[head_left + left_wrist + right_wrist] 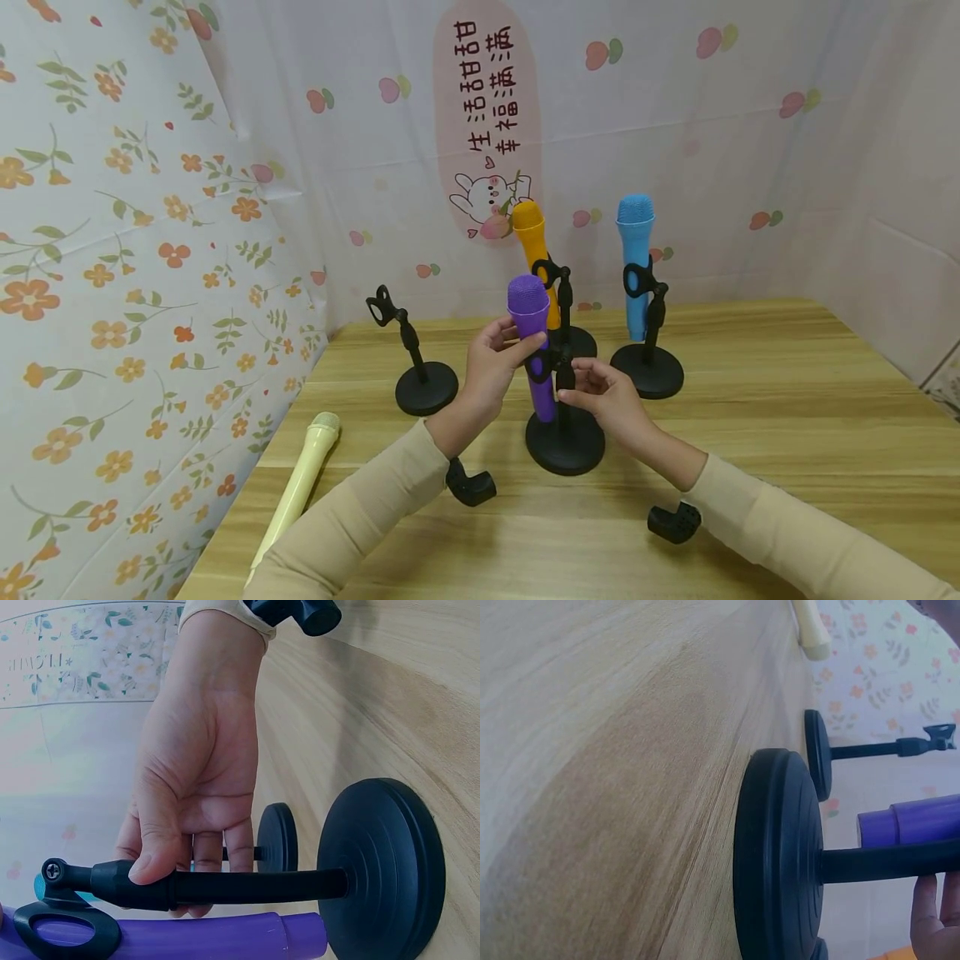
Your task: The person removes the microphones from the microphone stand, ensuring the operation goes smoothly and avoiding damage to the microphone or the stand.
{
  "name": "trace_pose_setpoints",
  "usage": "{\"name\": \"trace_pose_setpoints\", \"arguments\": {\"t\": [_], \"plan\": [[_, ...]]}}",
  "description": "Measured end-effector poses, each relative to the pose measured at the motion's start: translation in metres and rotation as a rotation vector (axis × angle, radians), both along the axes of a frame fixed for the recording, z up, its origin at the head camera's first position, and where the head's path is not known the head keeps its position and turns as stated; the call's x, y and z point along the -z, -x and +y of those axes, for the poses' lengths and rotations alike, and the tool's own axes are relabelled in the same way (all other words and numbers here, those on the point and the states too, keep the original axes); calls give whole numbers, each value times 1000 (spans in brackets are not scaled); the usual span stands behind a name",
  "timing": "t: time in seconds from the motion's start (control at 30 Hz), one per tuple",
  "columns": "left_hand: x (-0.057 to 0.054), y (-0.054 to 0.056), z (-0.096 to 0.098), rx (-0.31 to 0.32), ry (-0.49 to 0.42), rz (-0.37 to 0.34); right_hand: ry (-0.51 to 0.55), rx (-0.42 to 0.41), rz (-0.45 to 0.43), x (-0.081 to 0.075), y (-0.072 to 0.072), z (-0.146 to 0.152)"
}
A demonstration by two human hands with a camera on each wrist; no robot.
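Observation:
A purple microphone (529, 304) sits tilted in the ring clip of a black desk stand (566, 446). My left hand (491, 367) grips the microphone's upper body, thumb across the front. On the stand's post, just below the clip joint, my right hand (606, 400) pinches with thumb and fingers. The left wrist view shows this right hand (202, 772) from the opposite side, with the purple microphone (202, 936) alongside the post. In the right wrist view, fingertips (926, 907) touch the post; the rest of that hand is cut off.
Behind stand an orange microphone (531, 237) and a blue microphone (636, 250), each in a black stand. A bare-clipped stand (426, 387) is at left. A pale yellow microphone (300, 483) lies at the left edge. Black angular pieces (471, 485) show beside both sleeves.

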State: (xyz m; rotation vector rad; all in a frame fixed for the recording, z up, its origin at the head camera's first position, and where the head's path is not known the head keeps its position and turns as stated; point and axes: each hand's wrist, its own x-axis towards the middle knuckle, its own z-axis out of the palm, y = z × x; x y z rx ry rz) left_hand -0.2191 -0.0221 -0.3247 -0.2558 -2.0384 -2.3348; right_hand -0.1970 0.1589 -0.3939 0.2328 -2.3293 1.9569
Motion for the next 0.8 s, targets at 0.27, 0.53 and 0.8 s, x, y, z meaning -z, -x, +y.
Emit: {"name": "trace_pose_setpoints", "arguments": {"t": [0.27,0.53,0.8], "plan": [[0,-1,0,-5,-9,-13,-5,4,-17,-2,0,0],[1,-1,1,-10,-10,-8,4,-4,-11,-1,0,1],[2,-1,2,-9,-7,7,-2,-12,-22,-3,0,2]]}}
